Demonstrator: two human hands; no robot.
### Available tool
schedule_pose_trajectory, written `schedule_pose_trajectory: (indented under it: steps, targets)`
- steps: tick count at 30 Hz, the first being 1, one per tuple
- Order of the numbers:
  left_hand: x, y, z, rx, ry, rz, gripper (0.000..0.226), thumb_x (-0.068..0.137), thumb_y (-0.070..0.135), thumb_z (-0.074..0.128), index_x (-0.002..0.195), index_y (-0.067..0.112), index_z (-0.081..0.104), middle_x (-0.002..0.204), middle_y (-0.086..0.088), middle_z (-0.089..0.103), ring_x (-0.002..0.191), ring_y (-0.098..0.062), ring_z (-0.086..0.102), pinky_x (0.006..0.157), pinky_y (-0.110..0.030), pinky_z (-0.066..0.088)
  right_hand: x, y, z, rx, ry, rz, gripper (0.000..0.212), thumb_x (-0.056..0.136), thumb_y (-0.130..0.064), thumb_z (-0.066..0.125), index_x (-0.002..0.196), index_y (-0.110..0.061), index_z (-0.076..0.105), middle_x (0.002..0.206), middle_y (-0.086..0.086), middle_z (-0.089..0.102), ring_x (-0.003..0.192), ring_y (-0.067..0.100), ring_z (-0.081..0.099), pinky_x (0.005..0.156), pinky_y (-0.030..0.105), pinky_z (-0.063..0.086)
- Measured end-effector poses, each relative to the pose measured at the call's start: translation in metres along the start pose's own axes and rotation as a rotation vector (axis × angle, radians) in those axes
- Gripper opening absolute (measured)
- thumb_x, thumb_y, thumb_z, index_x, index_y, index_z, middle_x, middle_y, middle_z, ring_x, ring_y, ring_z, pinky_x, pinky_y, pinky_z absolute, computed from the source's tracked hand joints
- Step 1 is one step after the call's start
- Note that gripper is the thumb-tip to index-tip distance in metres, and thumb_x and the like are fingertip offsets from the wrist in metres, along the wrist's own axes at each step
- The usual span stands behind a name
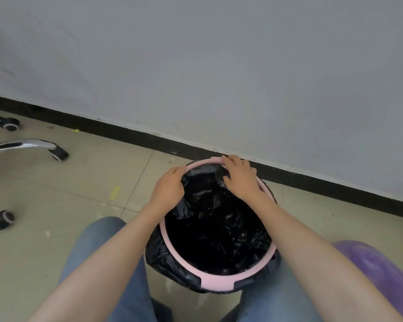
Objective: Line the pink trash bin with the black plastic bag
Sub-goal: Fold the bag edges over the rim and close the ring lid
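Observation:
The pink trash bin (215,281) stands on the floor between my knees, close to the wall. A black plastic bag (219,231) fills its inside and is folded out over its outer wall, under a pink ring on the rim. My left hand (169,187) rests on the far left of the rim, fingers curled on the ring and bag. My right hand (241,176) lies flat over the far right of the rim, pressing on the ring. The bin's body is hidden by the bag.
A grey wall with a black baseboard (312,180) runs right behind the bin. Chrome chair legs with black casters (58,154) stand at the left on the tiled floor. A purple rounded object (379,268) sits at the right by my knee.

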State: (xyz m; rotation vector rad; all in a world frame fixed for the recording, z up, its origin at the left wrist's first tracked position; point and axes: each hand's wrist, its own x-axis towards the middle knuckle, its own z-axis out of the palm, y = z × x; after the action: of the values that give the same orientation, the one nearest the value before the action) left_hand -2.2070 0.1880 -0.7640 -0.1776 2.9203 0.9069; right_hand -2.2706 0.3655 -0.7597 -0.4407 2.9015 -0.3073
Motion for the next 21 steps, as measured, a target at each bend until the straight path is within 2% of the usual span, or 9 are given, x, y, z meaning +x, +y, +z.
schedule_pose_trajectory:
  steps: [5, 9, 12, 15, 19, 21]
  targets:
    - [-0.003, -0.004, 0.006, 0.005, 0.031, 0.039, 0.05, 0.084, -0.001, 0.041, 0.133, 0.01, 0.038, 0.128, -0.013, 0.052, 0.108, -0.028, 0.051, 0.084, -0.034, 0.045, -0.005, 0.0, 0.017, 0.037, 0.125, 0.016, 0.054, 0.088, -0.013, 0.052, 0.137, -0.021, 0.031, 0.143, 0.008, 0.035, 0.126, 0.031, 0.034, 0.107, 0.048, 0.025]
    - [-0.001, -0.005, 0.006, 0.034, -0.018, 0.03, 0.054, 0.084, 0.004, 0.045, 0.136, 0.013, 0.033, 0.133, -0.013, 0.047, 0.111, -0.029, 0.049, 0.083, -0.038, 0.047, -0.007, -0.002, 0.024, 0.022, 0.174, 0.021, 0.055, 0.087, -0.007, 0.049, 0.138, -0.016, 0.031, 0.145, 0.01, 0.035, 0.132, 0.028, 0.032, 0.112, 0.049, 0.017]
    - [0.001, -0.002, 0.001, 0.064, -0.081, 0.012, 0.06, 0.085, 0.007, 0.047, 0.14, 0.017, 0.025, 0.136, -0.013, 0.043, 0.113, -0.03, 0.049, 0.082, -0.04, 0.049, -0.01, -0.003, 0.026, -0.056, 0.15, 0.027, 0.061, 0.087, -0.01, 0.05, 0.141, -0.015, 0.023, 0.148, 0.011, 0.031, 0.137, 0.027, 0.025, 0.113, 0.054, 0.013]
    - [0.004, 0.001, -0.004, 0.029, -0.108, -0.045, 0.059, 0.085, 0.009, 0.047, 0.139, 0.021, 0.026, 0.13, -0.015, 0.047, 0.105, -0.032, 0.053, 0.077, -0.04, 0.048, -0.011, -0.003, 0.02, -0.074, 0.054, 0.02, 0.067, 0.087, -0.015, 0.049, 0.143, -0.018, 0.014, 0.152, 0.009, 0.022, 0.142, 0.027, 0.015, 0.114, 0.056, 0.01]
    - [-0.006, -0.003, -0.013, -0.085, -0.147, -0.239, 0.068, 0.086, 0.025, 0.053, 0.143, 0.016, 0.018, 0.138, -0.015, 0.045, 0.121, -0.032, 0.048, 0.094, -0.041, 0.043, -0.017, 0.012, 0.001, 0.034, -0.111, 0.033, 0.072, 0.087, -0.032, 0.048, 0.144, -0.029, 0.003, 0.157, 0.005, 0.008, 0.144, 0.03, 0.001, 0.113, 0.06, 0.007]
    - [-0.029, -0.008, -0.018, -0.2, -0.151, -0.332, 0.075, 0.086, 0.033, 0.055, 0.145, 0.014, 0.013, 0.146, -0.012, 0.036, 0.132, -0.031, 0.038, 0.101, -0.04, 0.037, -0.038, 0.035, -0.001, 0.15, -0.058, 0.14, 0.07, 0.088, -0.041, 0.047, 0.144, -0.03, 0.005, 0.155, 0.008, 0.015, 0.142, 0.034, 0.009, 0.112, 0.058, 0.015]
